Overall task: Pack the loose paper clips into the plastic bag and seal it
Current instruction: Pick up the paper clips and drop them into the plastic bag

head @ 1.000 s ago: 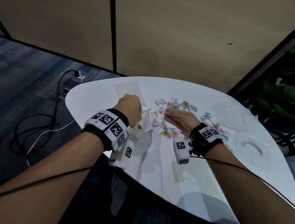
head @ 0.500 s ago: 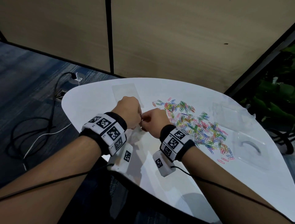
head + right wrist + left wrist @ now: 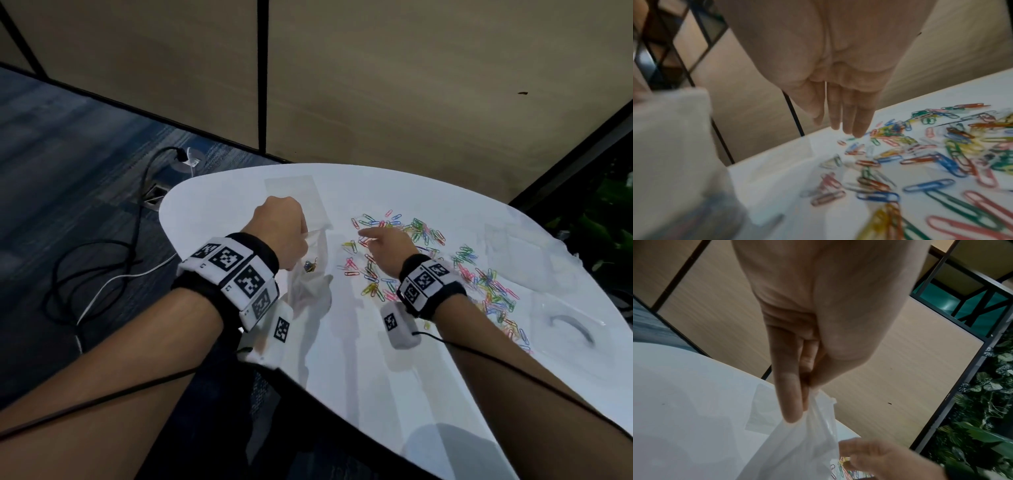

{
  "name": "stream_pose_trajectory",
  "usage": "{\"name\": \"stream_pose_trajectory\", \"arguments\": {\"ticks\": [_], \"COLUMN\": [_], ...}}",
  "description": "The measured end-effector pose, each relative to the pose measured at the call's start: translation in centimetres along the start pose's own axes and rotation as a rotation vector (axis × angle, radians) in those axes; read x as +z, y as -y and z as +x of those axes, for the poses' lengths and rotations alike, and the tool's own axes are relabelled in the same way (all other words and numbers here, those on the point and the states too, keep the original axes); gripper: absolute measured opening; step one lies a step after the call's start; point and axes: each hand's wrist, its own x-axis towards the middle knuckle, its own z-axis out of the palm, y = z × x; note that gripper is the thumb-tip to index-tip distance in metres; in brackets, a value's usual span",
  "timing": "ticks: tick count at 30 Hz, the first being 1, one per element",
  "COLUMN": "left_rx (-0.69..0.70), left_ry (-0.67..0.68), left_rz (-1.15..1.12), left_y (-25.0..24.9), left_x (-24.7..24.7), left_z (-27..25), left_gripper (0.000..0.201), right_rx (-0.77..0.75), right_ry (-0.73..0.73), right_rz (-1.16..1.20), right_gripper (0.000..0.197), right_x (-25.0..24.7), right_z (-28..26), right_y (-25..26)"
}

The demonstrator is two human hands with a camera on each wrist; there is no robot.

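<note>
Left grip: left hand (image 3: 279, 230) pinches the plastic bag (image 3: 310, 274) by its mouth, hanging over the table (image 3: 376, 359).
Right grip: right hand (image 3: 387, 245), fingers straight and empty, is back over the paper clips (image 3: 428, 267).
Change: half a second ago it was at the bag mouth.
Meaning: few clips bagged; most loose, seal unmade.

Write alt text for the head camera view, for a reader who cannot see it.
A left hand pinches up the top of a clear plastic bag holding a few clips, while the right hand, fingers extended, reaches over a scatter of multicoloured paper clips on a white rounded table.
</note>
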Motion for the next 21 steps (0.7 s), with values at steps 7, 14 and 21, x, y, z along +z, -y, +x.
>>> {"name": "stream_pose_trajectory", "arguments": {"ticks": [7, 14, 21], "left_rx": [0.004, 0.014, 0.05], "left_ry": [0.021, 0.029, 0.043], "left_rz": [-0.005, -0.014, 0.042], "left_y": [0.2, 0.2, -1.0], "left_x": [0.1, -0.2, 0.6], "left_z": [0.3, 0.1, -0.3], "left_gripper": [0.022, 0.025, 0.024], "right_rx": [-0.178, -0.28, -0.286], "right_ry": [0.213, 0.205, 0.134], "right_rz": [-0.504, -0.865, -0.717], "right_gripper": [0.048, 0.06, 0.044], "right_x": [5.3, 7.5, 6.2], "right_z": [2.2, -2.6, -4.0], "right_y": [0.2, -4.3, -8.6]}}
